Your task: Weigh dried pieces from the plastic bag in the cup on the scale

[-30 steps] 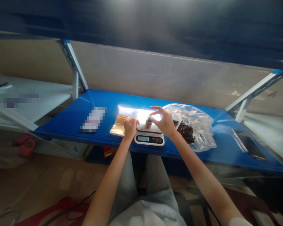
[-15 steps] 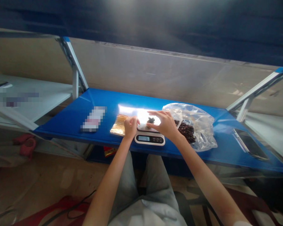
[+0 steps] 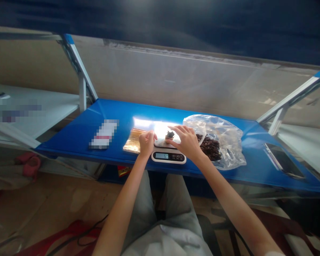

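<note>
A white scale (image 3: pixel 169 160) stands at the front edge of the blue table, its display lit. On its bright top lies a small heap of dark pieces (image 3: pixel 170 135). My right hand (image 3: pixel 187 139) is over the scale's right side, thumb and fingers apart around the heap. My left hand (image 3: pixel 147 142) is closed at the scale's left edge; what it holds, if anything, is too small to make out. Gold packets (image 3: pixel 132 141) lie just left of it. To the right, an open clear plastic bag (image 3: pixel 231 149) holds many dark brown pieces (image 3: pixel 210 148).
A phone (image 3: pixel 284 160) lies at the table's right end. A blurred white and red item (image 3: pixel 104 134) is on the left part of the blue table (image 3: pixel 77 131). Slanted metal struts rise at both sides, and a dark blue panel hangs above.
My right hand's fingers have spread a little, and more of the dark heap shows. The scale's display reading has changed slightly. The view has shifted slightly.
</note>
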{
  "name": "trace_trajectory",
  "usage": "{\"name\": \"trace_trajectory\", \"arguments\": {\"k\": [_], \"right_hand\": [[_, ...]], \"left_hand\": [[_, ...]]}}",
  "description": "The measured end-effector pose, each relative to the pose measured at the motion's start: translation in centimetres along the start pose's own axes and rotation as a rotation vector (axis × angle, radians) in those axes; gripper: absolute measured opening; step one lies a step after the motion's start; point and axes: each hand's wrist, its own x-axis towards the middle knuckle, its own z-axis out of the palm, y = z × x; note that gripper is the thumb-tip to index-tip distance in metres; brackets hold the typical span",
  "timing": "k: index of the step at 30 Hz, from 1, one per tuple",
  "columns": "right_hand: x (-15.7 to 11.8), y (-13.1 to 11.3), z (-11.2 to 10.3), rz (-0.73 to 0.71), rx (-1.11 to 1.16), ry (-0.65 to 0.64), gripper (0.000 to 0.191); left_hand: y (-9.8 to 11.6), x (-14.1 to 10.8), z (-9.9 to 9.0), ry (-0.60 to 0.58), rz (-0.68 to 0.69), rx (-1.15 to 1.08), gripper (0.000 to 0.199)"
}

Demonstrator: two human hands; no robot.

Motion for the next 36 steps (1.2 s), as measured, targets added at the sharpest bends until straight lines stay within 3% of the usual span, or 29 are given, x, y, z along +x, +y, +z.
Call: {"name": "trace_trajectory", "arguments": {"k": [13,22,36], "right_hand": [[-0.15,0.42,0.58,0.004,0.035,0.087,0.022],[0.19,0.37,0.68,0.041,0.125,0.077,0.009],[-0.12,0.52,0.51,0.052,0.115,0.054,0.013]], "left_hand": [[0.09,-0.02,-0.07,-0.003,0.017,-0.013,0.041],[-0.08,0.01,-0.13,-0.004,0.013,-0.01,0.04],[-0.4,0.15,-0.21,0.007,-0.011,-0.005,0.041]]}}
